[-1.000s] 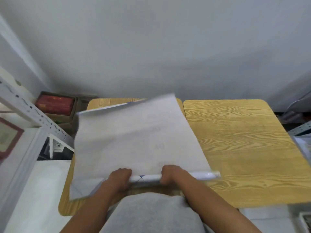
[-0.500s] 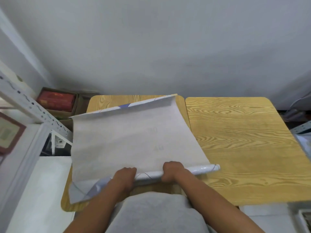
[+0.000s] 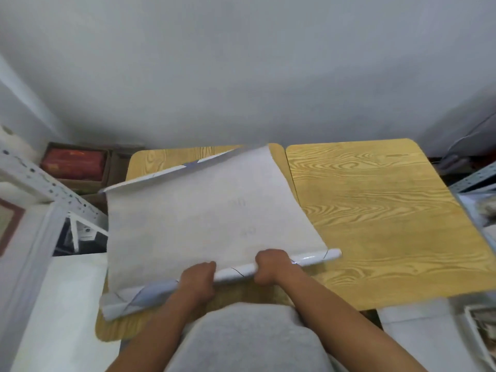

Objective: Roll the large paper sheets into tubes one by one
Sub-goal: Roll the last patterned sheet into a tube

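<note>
On the left wooden desk [image 3: 150,162], the paper sheet [image 3: 198,221] lies matte and grey-white, its glossy rolled tube [image 3: 308,260] running left-right along the desk's near edge, looser at its left end. Left hand [image 3: 197,277] and right hand [image 3: 271,265] both curl around the tube. Since half a second ago, the far edge has curled higher.

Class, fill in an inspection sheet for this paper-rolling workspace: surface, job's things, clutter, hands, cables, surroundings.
Surface: two wood-grain tables side by side.
Job's things: paper sheet, near edge rolled into a thin tube, looser at its left end; far edge curls up.
Clutter: nothing seen on the tables.
Hands: left hand and right hand grip the roll.
Cables: possibly one at far right; unclear.
Surroundings: grey wall, white metal rack, cardboard box.
</note>
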